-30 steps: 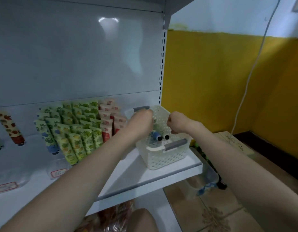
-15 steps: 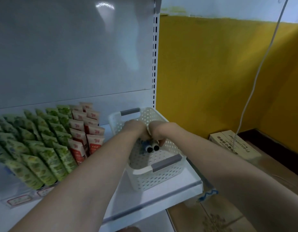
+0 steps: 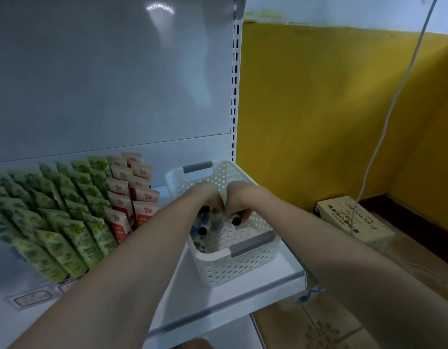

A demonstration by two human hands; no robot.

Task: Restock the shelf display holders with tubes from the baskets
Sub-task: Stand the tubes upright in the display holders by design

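Observation:
A white perforated basket [image 3: 243,263] with grey handles stands at the right end of the white shelf [image 3: 248,290]. Both hands reach down into it, side by side. My left hand [image 3: 208,197] curls its fingers round blue-patterned tubes [image 3: 202,227] with black caps. My right hand [image 3: 239,199] grips a black-capped tube [image 3: 236,220] next to them. Rows of green tubes [image 3: 64,220] and red-and-cream tubes [image 3: 131,192] stand tilted in the display holders to the left.
The shelf's slotted upright [image 3: 234,96] rises behind the basket. A yellow wall, a hanging white cable [image 3: 384,122] and a cardboard box [image 3: 354,220] on the floor lie to the right. Price labels [image 3: 32,297] line the shelf's front left.
My view has come closer and tilted down. Both hands have sunk deeper into the basket, and the tubes they hold have spread apart, with more caps showing.

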